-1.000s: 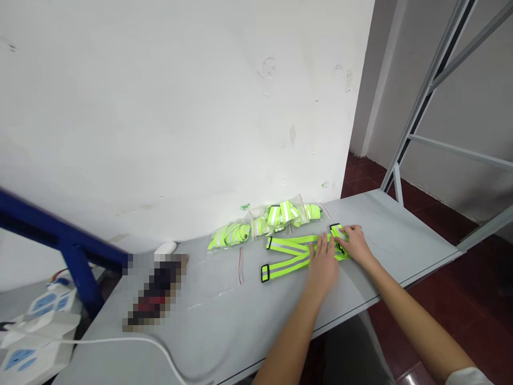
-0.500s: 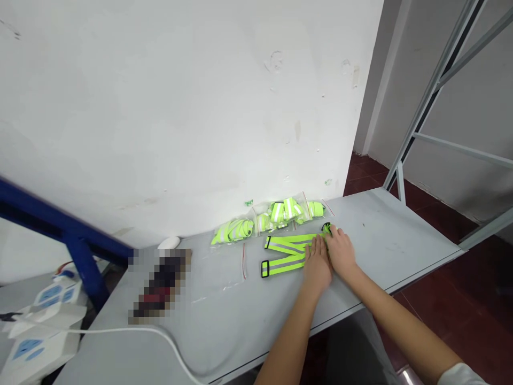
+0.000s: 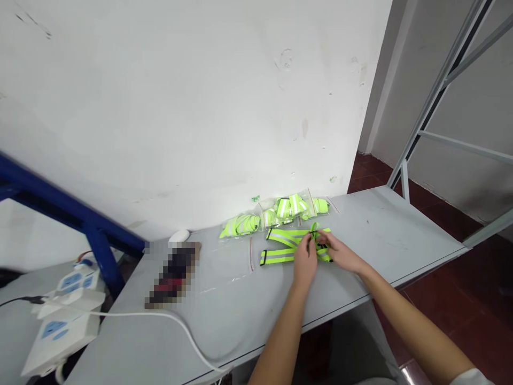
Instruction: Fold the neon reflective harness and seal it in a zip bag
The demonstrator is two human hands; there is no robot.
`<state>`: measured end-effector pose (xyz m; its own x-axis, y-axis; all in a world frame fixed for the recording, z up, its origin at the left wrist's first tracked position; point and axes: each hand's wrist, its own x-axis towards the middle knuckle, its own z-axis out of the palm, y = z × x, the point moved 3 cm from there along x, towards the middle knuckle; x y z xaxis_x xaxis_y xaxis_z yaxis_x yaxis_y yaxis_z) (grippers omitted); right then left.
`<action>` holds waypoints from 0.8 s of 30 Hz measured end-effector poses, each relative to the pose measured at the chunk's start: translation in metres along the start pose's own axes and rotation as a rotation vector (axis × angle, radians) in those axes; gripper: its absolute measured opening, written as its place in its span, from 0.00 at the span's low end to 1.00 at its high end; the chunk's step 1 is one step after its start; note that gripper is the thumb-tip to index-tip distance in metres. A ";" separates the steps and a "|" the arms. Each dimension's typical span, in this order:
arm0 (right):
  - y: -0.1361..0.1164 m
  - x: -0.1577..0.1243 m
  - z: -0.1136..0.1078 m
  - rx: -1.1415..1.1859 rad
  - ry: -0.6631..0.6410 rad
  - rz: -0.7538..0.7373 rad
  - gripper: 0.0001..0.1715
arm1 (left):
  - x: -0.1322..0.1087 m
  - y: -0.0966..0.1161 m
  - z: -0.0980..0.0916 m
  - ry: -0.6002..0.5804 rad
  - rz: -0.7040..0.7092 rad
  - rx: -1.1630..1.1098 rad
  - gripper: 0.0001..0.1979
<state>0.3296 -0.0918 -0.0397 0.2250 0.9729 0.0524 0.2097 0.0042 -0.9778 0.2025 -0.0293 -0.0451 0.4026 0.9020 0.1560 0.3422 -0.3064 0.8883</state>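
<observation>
Pinching here, with the lime-green reflective strap (image 3: 295,239) flat on the table right at my fingertips, and one small loop (image 3: 315,226) of it standing up between my two hands. My left hand (image 3: 305,262) looks closed on the base of that loop, thumb against finger. My right hand (image 3: 342,253) comes in from the other side, fingers bent, tips at the webbing; whether they grip or only rest against it, I can't tell.

Now the lie of it: the long axis runs sideways, left to right across my fingers. Two arms fork out leftward, each ending in a black buckle (image 3: 263,257), both beyond my left fingers, so the left hand is the nearer one to that forked end. The short bunched end sits by my right fingers, partly hidden.

Just past my fingertips, against the wall (image 3: 200,107), there's a row of bagged straps (image 3: 287,208). Left of the forked arms lies a see-through bag (image 3: 251,255) with a red seal line. Further left of my fingers: a blurred-out object (image 3: 172,275), a white rounded piece (image 3: 179,236) behind it, and a white cable (image 3: 160,314) crossing the grey table (image 3: 372,235).
</observation>
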 end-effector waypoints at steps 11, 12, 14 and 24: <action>0.015 -0.009 -0.005 0.053 0.224 0.046 0.16 | 0.014 -0.007 0.000 -0.177 0.034 0.042 0.17; 0.014 -0.010 -0.008 0.007 0.234 0.049 0.17 | 0.015 -0.009 -0.002 -0.175 0.033 0.037 0.16; 0.011 -0.008 -0.015 -0.097 0.237 0.056 0.21 | 0.015 -0.011 -0.005 -0.166 0.029 0.022 0.15; -0.003 0.021 -0.031 -0.352 -0.027 0.022 0.22 | 0.013 -0.009 -0.012 -0.114 -0.024 -0.089 0.12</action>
<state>0.3634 -0.0789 -0.0297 0.2085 0.9778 0.0221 0.5210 -0.0919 -0.8486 0.1942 -0.0112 -0.0463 0.4906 0.8669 0.0888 0.2786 -0.2525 0.9266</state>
